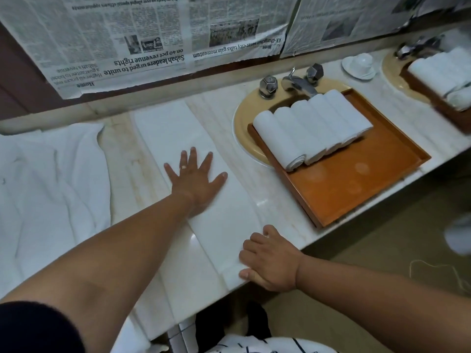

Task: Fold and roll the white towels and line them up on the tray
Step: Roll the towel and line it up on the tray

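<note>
A white towel (175,138), folded into a long narrow strip, lies on the marble counter from the back wall to the front edge. My left hand (195,179) presses flat on its middle with fingers spread. My right hand (267,258) grips the strip's near end at the counter's front edge, fingers curled on top and thumb beneath. An orange wooden tray (356,184) rests across the sink at the right. Several rolled white towels (311,126) lie side by side in its far half.
A heap of loose white towels (51,184) covers the counter at the left. A chrome faucet (295,82) with two knobs stands behind the tray. A white cup and saucer (359,63) sits further right. Newspaper (142,36) covers the wall; a mirror at the right edge repeats the tray.
</note>
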